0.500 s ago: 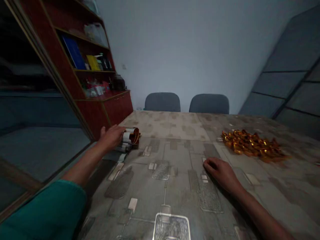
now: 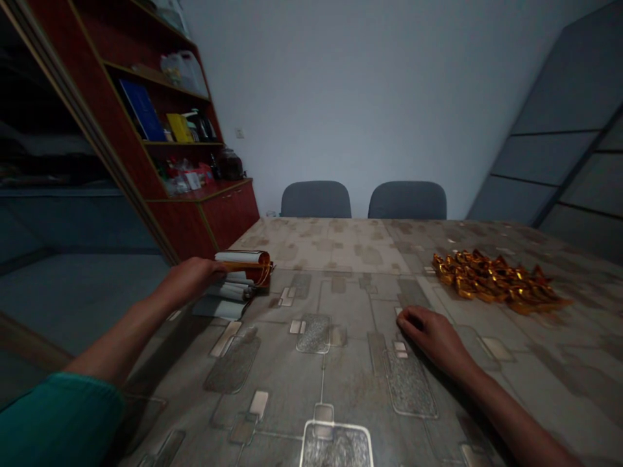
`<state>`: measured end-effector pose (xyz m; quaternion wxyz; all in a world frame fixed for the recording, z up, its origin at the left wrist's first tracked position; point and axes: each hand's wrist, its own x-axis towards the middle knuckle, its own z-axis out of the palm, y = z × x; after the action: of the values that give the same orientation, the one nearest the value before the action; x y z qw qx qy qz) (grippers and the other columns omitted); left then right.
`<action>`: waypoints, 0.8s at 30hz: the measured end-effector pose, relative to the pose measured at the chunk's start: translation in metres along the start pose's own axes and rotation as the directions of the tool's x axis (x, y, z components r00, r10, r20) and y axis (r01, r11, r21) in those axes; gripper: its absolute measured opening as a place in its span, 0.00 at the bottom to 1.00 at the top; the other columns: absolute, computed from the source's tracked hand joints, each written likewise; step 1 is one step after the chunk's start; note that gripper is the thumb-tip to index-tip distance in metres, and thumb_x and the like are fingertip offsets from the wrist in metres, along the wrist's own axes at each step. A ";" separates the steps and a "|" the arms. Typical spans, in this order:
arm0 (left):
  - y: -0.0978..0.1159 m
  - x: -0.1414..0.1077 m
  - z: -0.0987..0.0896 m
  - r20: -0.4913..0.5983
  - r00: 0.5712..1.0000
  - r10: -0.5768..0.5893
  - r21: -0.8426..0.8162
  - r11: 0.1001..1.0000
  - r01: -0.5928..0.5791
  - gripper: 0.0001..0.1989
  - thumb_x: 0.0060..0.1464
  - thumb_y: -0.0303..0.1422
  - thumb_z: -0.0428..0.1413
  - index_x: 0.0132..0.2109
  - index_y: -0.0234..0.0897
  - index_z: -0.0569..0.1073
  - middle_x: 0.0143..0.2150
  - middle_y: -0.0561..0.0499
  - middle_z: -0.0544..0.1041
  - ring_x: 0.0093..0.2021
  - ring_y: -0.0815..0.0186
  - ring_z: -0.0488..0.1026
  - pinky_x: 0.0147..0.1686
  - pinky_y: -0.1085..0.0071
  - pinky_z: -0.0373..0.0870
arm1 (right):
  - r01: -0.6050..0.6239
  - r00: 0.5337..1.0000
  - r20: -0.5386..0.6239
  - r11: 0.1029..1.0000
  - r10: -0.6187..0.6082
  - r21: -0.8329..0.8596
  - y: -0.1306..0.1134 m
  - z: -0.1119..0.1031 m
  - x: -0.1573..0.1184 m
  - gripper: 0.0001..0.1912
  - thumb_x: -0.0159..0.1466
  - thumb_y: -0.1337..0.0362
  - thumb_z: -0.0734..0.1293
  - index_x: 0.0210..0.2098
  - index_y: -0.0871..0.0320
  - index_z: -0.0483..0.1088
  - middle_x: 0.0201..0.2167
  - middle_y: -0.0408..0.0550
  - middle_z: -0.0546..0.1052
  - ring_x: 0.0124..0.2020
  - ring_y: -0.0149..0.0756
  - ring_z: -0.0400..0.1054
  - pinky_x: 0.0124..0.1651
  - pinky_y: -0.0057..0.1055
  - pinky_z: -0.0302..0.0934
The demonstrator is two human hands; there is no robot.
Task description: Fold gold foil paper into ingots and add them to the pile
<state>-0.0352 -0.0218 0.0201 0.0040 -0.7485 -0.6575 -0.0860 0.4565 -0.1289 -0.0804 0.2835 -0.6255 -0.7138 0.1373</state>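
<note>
At the table's left edge lies a stack of folded or curled sheets (image 2: 231,292), pale on one side and shiny gold-orange on the other. My left hand (image 2: 197,274) is closed at the stack's left side, its fingertips pinching the edge of a gold-orange sheet. My right hand (image 2: 428,331) rests on the patterned tabletop (image 2: 350,363) right of centre, fingers curled together, with nothing visible in them. Beyond it to the right sits a pile of shiny gold folded pieces (image 2: 496,279).
Two grey chairs (image 2: 316,200) stand at the table's far side, against a pale wall. A red-brown cabinet (image 2: 228,211) with shelves of items is at the back left. Grey panels (image 2: 545,143) stand at the right.
My left hand has moved left and slightly down from the top of the stack to its left side, uncovering more of the sheets. My right hand has stayed in place.
</note>
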 end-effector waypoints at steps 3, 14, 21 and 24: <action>0.002 -0.003 -0.004 0.030 0.999 0.023 0.104 0.994 -0.026 0.15 0.61 0.36 0.51 0.46 0.41 0.82 0.42 0.45 0.84 0.44 0.53 0.79 0.34 0.72 0.62 | 0.008 1.000 0.000 1.000 -0.008 0.004 0.002 0.002 0.000 0.16 0.66 0.55 0.59 0.29 0.54 0.72 0.30 0.49 0.79 0.33 0.45 0.73 0.36 0.35 0.60; -0.002 -0.006 -0.016 -0.005 1.000 0.007 0.181 0.983 -0.006 0.15 0.63 0.38 0.50 0.49 0.39 0.77 0.47 0.46 0.82 0.44 0.58 0.78 0.37 0.73 0.62 | 0.010 1.000 0.003 1.000 -0.010 0.005 0.002 0.000 0.003 0.16 0.65 0.54 0.59 0.29 0.54 0.72 0.30 0.49 0.80 0.33 0.45 0.73 0.37 0.35 0.60; 0.008 -0.011 -0.019 -0.063 0.994 -0.091 0.170 0.980 0.100 0.18 0.63 0.40 0.43 0.51 0.36 0.69 0.39 0.43 0.80 0.37 0.56 0.77 0.31 0.71 0.60 | 0.001 1.000 0.013 1.000 -0.001 0.013 0.002 -0.003 0.003 0.17 0.64 0.53 0.59 0.29 0.54 0.72 0.29 0.48 0.80 0.33 0.45 0.73 0.36 0.35 0.61; 0.010 -0.011 -0.016 -0.056 0.994 -0.094 0.139 0.985 0.101 0.19 0.62 0.41 0.44 0.50 0.36 0.71 0.40 0.42 0.80 0.38 0.53 0.77 0.31 0.70 0.60 | -0.003 1.000 0.016 1.000 0.002 0.018 0.003 -0.004 0.003 0.17 0.64 0.53 0.59 0.29 0.55 0.73 0.29 0.49 0.80 0.33 0.46 0.74 0.36 0.35 0.61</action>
<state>-0.0285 -0.0357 0.0353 0.0691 -0.7109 -0.6975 -0.0579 0.4609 -0.1263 -0.0784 0.2832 -0.6227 -0.7140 0.1491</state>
